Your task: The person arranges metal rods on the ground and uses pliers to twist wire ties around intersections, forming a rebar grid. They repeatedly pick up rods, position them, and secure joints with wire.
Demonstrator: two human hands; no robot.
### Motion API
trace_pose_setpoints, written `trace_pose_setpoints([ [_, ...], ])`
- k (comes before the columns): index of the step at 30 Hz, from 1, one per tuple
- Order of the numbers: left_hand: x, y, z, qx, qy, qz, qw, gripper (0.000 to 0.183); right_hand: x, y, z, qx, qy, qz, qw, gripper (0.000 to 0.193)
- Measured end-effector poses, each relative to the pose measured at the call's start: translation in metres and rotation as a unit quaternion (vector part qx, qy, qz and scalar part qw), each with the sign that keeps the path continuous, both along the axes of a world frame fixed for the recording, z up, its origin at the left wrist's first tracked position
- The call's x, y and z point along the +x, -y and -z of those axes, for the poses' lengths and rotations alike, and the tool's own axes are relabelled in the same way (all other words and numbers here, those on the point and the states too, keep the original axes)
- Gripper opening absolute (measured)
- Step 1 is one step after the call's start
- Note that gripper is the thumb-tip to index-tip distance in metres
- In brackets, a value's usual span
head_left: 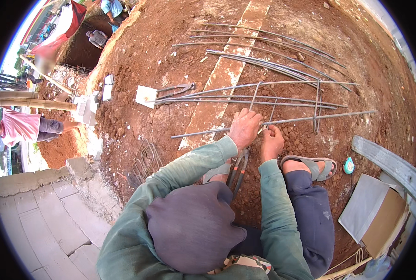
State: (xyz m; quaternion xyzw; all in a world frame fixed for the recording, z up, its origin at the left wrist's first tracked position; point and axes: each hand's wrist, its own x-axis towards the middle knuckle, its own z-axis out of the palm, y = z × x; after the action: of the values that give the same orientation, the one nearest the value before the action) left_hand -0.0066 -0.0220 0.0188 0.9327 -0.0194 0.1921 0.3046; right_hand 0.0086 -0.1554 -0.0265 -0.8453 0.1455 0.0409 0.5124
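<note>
My left hand [245,128] is closed over a long steel rod [324,117] of a half-built rebar cage. Beside it, my right hand [272,142] has its fingers pinched at the same rod; a small pale bit shows at the fingertips, too small to name. Bent steel stirrups [316,105] cross the cage's rods, two of them close together near the right end and others just beyond my hands. Below my hands, between the sandalled feet, stands a pair of pincers [238,172] with dark orange handles.
Loose rods [268,42] lie beyond the cage, across a muddy plank [222,81]. A white square piece [146,94] and a second metal tool [187,87] lie left. Bent stirrups [147,156], a tape measure [349,165] and a cardboard box [373,210] are nearby. People stand far left, by a pit.
</note>
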Motion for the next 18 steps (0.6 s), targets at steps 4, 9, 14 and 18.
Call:
trace_pose_setpoints([
  [4, 0.03, 0.007, 0.009, 0.06, -0.055, 0.051, 0.995, 0.012, -0.002, -0.013, 0.004, -0.009, 0.043, 0.04, 0.998, 0.023],
  [9, 0.051, 0.017, 0.011, 0.128, -0.246, 0.1, 0.956, 0.018, -0.001, -0.016, 0.0, -0.007, 0.086, 0.041, 0.995, 0.022],
  [14, 0.05, 0.024, 0.018, 0.059, -0.236, 0.087, 0.966, 0.015, 0.0, -0.006, -0.003, 0.015, 0.044, 0.033, 0.998, 0.025],
  [18, 0.053, 0.025, 0.022, 0.038, -0.26, 0.078, 0.962, 0.012, -0.002, 0.0, -0.012, -0.013, 0.081, -0.014, 0.997, 0.026],
])
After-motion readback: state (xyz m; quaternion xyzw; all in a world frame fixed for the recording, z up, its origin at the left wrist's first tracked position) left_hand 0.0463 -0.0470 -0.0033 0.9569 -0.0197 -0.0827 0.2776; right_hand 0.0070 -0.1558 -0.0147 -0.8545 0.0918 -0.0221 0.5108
